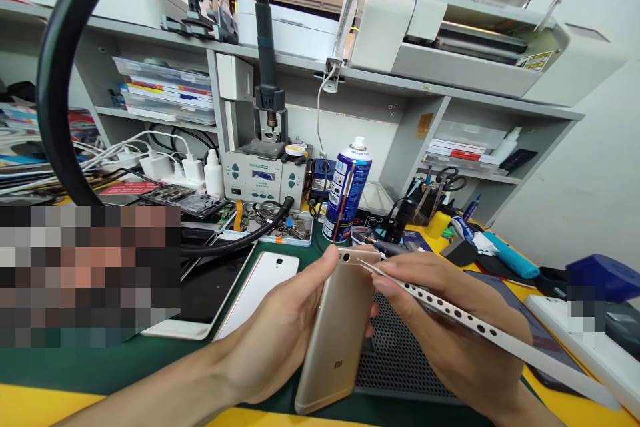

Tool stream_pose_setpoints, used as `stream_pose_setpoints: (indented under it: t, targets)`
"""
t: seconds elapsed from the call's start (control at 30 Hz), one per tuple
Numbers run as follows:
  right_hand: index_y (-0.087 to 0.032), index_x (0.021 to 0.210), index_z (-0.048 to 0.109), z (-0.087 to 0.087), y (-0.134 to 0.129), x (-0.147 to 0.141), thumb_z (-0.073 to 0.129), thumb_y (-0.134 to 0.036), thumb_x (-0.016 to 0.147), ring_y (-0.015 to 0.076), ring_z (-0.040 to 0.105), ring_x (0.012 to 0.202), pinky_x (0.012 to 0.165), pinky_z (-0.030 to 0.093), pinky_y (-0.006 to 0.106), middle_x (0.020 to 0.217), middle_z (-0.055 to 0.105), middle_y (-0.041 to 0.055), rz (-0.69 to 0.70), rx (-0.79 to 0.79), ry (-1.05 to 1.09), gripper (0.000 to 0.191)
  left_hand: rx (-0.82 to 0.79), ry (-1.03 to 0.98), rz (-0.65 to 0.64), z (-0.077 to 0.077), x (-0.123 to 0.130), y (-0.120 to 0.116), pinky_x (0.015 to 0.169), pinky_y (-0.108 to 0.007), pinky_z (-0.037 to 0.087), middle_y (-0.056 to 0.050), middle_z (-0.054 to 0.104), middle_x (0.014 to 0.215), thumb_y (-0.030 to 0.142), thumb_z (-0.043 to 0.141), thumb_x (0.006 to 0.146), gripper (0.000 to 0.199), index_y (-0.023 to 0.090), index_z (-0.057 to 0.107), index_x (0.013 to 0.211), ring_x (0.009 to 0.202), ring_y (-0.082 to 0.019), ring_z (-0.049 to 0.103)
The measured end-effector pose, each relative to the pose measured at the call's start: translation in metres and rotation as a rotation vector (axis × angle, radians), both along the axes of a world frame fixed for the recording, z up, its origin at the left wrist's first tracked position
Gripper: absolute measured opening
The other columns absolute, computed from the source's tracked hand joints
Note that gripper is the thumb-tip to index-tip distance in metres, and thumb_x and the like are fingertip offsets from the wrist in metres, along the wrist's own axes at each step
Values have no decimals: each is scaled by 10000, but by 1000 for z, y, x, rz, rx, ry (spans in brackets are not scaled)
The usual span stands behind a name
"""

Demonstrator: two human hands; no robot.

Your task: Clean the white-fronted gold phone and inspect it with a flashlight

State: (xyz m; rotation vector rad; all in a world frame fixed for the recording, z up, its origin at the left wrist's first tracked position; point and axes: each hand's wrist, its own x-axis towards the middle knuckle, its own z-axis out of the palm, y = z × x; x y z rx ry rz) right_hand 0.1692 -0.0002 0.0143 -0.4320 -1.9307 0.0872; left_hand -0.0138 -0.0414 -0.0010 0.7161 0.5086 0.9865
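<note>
While the left hand (pixel 275 327) clamps it by its long edges, thumb near the top, one gold phone (pixel 335 340) stands tilted, back outward, at bench centre; whether its lower end rests on anything, cannot tell.

Item: right hand (pixel 450 313), thumb and fingers closed on perforated metal tweezers (pixel 445 305), points just beside the rear camera; contact cannot be told, nor whether the points meet.
Hazard, by judgement: a skid of those sharp points, from too much pressure on smooth metal, could score lens or casing; a loosened left grip could drop the phone.

Item: black mesh panel (pixel 400 353), beneath and behind the hands.
Item: white phone (pixel 267 280), lying left, near the left wrist; a careless sweep could shove it.

Further back: blue spray can (pixel 347 190), upright; parts tray (pixel 303 235), small pieces, liable to scatter if the cable across it is tugged.

Farthest: grey shelving (pixel 420 140).
</note>
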Motion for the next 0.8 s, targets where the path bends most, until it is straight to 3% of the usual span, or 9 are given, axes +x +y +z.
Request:
stream_pose_setpoints:
  t: [0.17,0.33,0.43,0.63,0.8]
  targets:
    - [-175,958,730,6,1,2,725,-26,805,169,745,816,802,602,253,876,778,39,71,-8,-64,214,-1,26,-4,0,-1,0,994,-445,396,-76,685,988,603,499,924,534,248,630,1301,969,-261,626]
    - [-177,979,733,11,2,8,727,-35,814,153,742,850,799,599,214,906,772,32,100,-20,-157,218,-44,45,-5,2,-3,-1,970,-455,422,-92,703,994,603,532,882,539,221,666,1238,921,-270,650]
    - [-176,992,730,13,2,11,728,-39,815,147,740,887,826,589,186,954,769,41,120,-47,-189,223,-92,86,-16,4,-5,-1,923,-425,439,-89,698,953,637,536,864,563,222,668,1221,890,-259,654]
    - [-211,1032,714,15,3,19,681,-35,852,148,728,975,921,563,184,1013,763,31,154,-105,-283,254,-160,202,-37,10,-8,2,793,-329,453,-101,659,886,669,564,824,569,134,708,957,803,-219,627]
    - [-235,1026,709,18,3,21,633,-34,886,126,732,966,898,564,149,1012,764,13,170,-117,-328,257,-113,221,-27,14,-8,3,726,-279,454,-75,656,838,650,557,845,539,151,707,984,760,-187,607]
